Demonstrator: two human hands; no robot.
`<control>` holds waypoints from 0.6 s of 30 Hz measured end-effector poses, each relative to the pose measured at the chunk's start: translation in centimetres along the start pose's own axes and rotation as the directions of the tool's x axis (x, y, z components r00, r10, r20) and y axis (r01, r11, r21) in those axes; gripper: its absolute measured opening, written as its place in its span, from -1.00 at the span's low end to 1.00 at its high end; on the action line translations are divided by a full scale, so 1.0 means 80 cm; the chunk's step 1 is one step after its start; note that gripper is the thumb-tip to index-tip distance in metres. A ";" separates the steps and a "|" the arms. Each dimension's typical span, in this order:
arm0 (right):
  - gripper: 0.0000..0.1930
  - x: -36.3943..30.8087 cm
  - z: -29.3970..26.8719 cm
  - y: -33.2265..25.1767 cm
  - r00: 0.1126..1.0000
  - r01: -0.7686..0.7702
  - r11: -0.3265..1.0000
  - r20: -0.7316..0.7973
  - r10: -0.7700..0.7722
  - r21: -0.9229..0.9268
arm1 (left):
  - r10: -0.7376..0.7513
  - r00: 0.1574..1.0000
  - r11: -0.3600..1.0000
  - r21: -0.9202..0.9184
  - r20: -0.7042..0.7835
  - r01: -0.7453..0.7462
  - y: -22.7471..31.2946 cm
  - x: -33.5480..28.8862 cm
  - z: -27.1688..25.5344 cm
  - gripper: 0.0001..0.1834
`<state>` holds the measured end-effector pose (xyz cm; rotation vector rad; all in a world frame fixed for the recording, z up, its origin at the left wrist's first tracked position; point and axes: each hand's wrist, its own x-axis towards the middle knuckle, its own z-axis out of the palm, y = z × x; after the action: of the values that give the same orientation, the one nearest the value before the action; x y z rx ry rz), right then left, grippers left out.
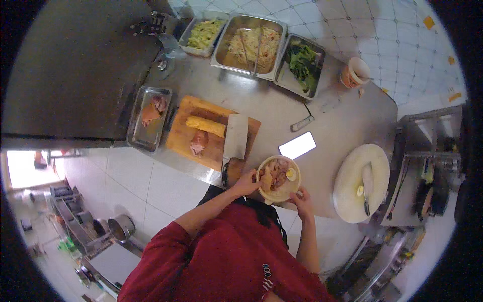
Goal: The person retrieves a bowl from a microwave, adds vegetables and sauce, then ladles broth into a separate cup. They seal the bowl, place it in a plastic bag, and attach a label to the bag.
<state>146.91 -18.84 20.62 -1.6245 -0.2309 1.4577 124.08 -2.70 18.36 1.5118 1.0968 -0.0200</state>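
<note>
Between my two hands is a round pale bowl (279,198) with sliced meat (274,173) and half a boiled egg (291,174) in it. My left hand (246,183) grips its left rim, and my right hand (302,202) holds the lower right rim. To the left lies a wooden cutting board (183,113). On it are a yellow roll (205,125), a piece of cooked meat (199,142) and a cleaver (236,138), its dark handle (233,170) pointing toward me. Just beyond the bowl a phone (297,145) with a bright white screen lies on the steel table.
Along the back stand a tub of pale green vegetables (203,34), a pan of shredded food with tongs (251,44) and a tray of leafy greens (301,63). A meat tray (146,121) is left; a paper cup (355,72) and an oval platter with a knife (352,166) are right.
</note>
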 end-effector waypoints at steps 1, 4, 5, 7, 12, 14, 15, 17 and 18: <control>-0.61 -0.009 0.004 -0.020 1.000 0.003 0.999 -0.026 -0.004 -0.039 | 0.039 0.999 0.999 -0.007 -0.031 -0.039 0.016 -0.010 -0.002 -0.56; -0.60 -0.008 0.019 -0.067 0.996 0.087 0.992 0.034 -0.084 -0.091 | -0.054 0.998 0.954 -0.293 0.015 0.056 0.081 -0.037 -0.052 -0.58; -0.59 -0.005 0.032 -0.087 0.989 0.144 0.987 0.053 -0.140 -0.075 | -0.107 0.992 0.898 -0.422 0.065 0.124 0.091 -0.041 -0.071 -0.59; -0.62 0.023 0.090 -0.134 0.972 0.219 0.972 0.105 -0.211 -0.080 | 0.009 0.998 0.791 -0.611 -0.057 -0.043 0.049 -0.023 -0.102 -0.60; -0.65 0.133 0.222 -0.258 0.840 0.524 0.656 0.200 -0.504 -0.543 | -0.095 0.971 0.755 -0.652 -0.219 -0.073 0.081 -0.011 -0.299 -0.62; -0.60 0.191 0.275 -0.318 0.697 0.534 0.420 0.101 -0.710 -0.734 | -0.117 0.949 0.742 -0.661 -0.293 -0.112 0.066 0.000 -0.368 -0.65; -0.56 0.233 0.284 -0.332 0.613 0.469 0.313 0.049 -0.789 -0.826 | -0.113 0.946 0.726 -0.676 -0.302 -0.129 0.059 0.015 -0.398 -0.66; -0.44 0.291 0.317 -0.354 0.543 0.342 0.167 0.049 -0.838 -0.925 | -0.103 0.931 0.709 -0.682 -0.352 -0.180 0.038 0.036 -0.440 -0.68; -0.41 0.311 0.327 -0.362 0.605 0.296 0.147 0.066 -0.794 -0.944 | -0.087 0.922 0.701 -0.681 -0.377 -0.212 0.028 0.049 -0.455 -0.68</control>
<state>143.39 26.84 26.94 -2.2643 -1.4491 0.1370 107.63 28.46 28.50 0.8380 1.1638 0.7163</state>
